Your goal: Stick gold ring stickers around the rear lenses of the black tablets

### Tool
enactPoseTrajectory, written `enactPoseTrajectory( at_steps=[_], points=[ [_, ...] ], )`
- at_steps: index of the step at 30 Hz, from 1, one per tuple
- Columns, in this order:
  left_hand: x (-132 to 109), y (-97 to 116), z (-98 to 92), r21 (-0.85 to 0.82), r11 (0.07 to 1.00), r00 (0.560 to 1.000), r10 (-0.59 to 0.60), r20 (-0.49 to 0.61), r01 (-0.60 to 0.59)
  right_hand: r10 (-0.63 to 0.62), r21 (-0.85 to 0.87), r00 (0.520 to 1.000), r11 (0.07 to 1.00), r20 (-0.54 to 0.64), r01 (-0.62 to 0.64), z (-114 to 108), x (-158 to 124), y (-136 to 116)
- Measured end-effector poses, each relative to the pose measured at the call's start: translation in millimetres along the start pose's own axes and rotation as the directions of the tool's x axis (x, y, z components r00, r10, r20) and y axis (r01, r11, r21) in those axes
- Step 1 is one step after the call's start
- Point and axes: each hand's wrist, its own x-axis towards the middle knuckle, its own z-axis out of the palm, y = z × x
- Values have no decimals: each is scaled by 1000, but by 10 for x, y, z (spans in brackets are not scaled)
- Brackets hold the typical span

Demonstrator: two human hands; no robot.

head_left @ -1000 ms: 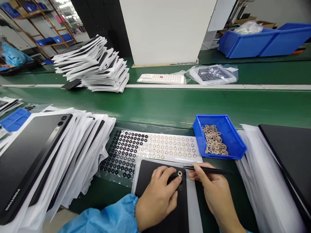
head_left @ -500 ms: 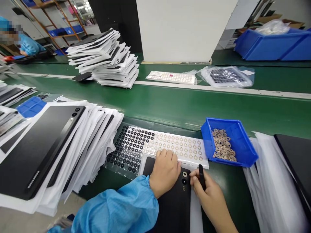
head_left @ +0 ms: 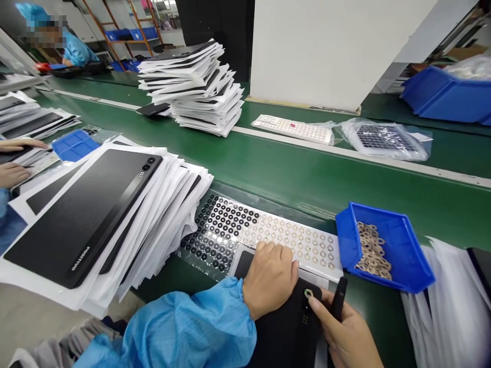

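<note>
Across the top of a black tablet (head_left: 284, 327), which lies back up, rests my left hand (head_left: 270, 278), its fingers curled over the edge and their tips hidden. My right hand (head_left: 345, 327) is at the tablet's top right corner, the thumb touching a pale washer-like ring (head_left: 308, 293) around the upper camera opening. A slim black pen-shaped tool (head_left: 339, 299) is tucked between the fingers of that hand; its lower end is hidden. Behind the tablet lies a sheet of ring stickers (head_left: 299, 235), with black rings (head_left: 226, 220) to its left under clear film.
A blue bin (head_left: 410, 255) with tan rings stands at right, beside white sheets (head_left: 437, 306). Tablets interleaved with paper (head_left: 115, 204) are stacked at left; another stack (head_left: 199, 92) stands behind. Bagged parts (head_left: 383, 139) lie at the back. A co-worker's hands (head_left: 15, 168) show far left.
My right thumb has moved from beside the tablet's corner onto the ring at the camera opening. The view has shifted, and a co-worker's hands have come into sight at left.
</note>
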Motion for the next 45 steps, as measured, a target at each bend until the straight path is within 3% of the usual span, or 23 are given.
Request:
enactPoseTrajectory(
  at_steps=[4, 7, 9, 12, 13, 16, 21, 26, 29, 32, 36, 41, 45],
  points=[
    [6, 7, 22, 23, 999, 999, 47, 19, -47, 5, 17, 1000, 1000, 11, -5, 6, 7, -50],
    [-3, 1, 75, 35, 999, 999, 38, 37, -40, -68, -258, 995, 963, 68, 84, -91, 55, -113],
    [-12, -14, 123, 47, 998, 997, 37, 66, -41, -249, -522, 968, 824, 16, 220, -180, 97, -150],
    [-27, -45, 158, 73, 995, 990, 52, 131, -62, -543, -736, 840, 567, 3, 369, -263, 146, -181],
    [-34, -53, 146, 78, 994, 987, 61, 148, -73, -577, -746, 815, 521, 51, 414, -266, 156, -182],
    [-85, -64, 28, 78, 992, 983, 87, 164, -100, -561, -726, 802, 462, 207, 510, -213, 178, -166],
    [-334, -62, -202, 14, 988, 975, 152, 162, -157, -556, -762, 797, 405, 235, 506, -106, 214, -132],
    [-590, -112, -169, -48, 984, 972, 180, 152, -174, -600, -760, 728, 288, 332, 583, -45, 211, -150],
    [-639, -143, -130, -69, 980, 970, 197, 145, -188, -591, -717, 695, 263, 409, 645, -1, 145, -214],
    [-648, -147, -121, -82, 978, 969, 204, 139, -194, -599, -705, 708, 313, 374, 636, -7, 50, -296],
    [-656, -139, -111, -85, 980, 977, 187, 99, -178, -591, -772, 770, 363, 241, 521, -72, 26, -316],
    [-658, -156, -105, -90, 980, 978, 185, 97, -177, -479, -804, 856, 421, 196, 419, -60, 150, -185],
    [-659, -159, -109, -90, 979, 976, 191, 101, -183, -506, -827, 839, 374, 198, 421, -41, 172, -140]
  ],
)
